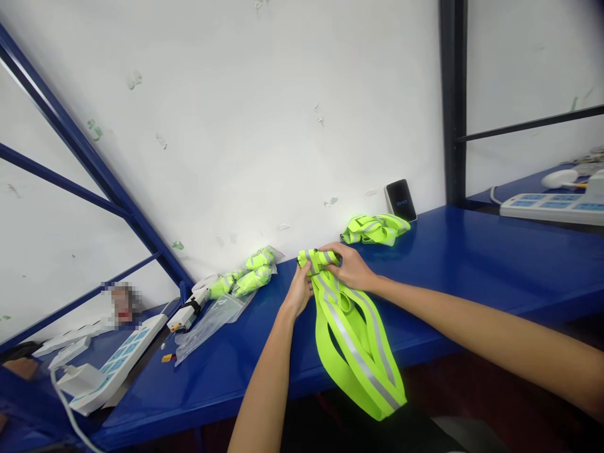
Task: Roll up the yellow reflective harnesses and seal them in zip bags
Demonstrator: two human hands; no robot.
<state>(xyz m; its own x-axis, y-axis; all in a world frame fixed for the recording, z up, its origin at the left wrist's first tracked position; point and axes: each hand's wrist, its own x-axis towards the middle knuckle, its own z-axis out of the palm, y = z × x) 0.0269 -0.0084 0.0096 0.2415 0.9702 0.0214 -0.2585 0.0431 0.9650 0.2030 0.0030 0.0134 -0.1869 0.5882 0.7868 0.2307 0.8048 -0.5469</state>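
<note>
Both my hands grip a neon yellow reflective strap (352,333) with silver stripes, in the middle of the view. My left hand (299,290) pinches the left side of its gathered upper end, where small black parts show. On the right side of that same end, my right hand (350,265) is closed, fingers bent over the folded band. Long loops of the strap hang down over the table's front edge toward my lap. Behind my right hand lies a second, crumpled neon reflective strap (375,228).
A blue table (500,251) stands against a white wall. At left are bagged neon straps (255,277), flat clear bags (210,324), a white device with a black band (189,313) and a power strip (120,365). A phone (401,200) leans at the back; another power strip (552,207) is right.
</note>
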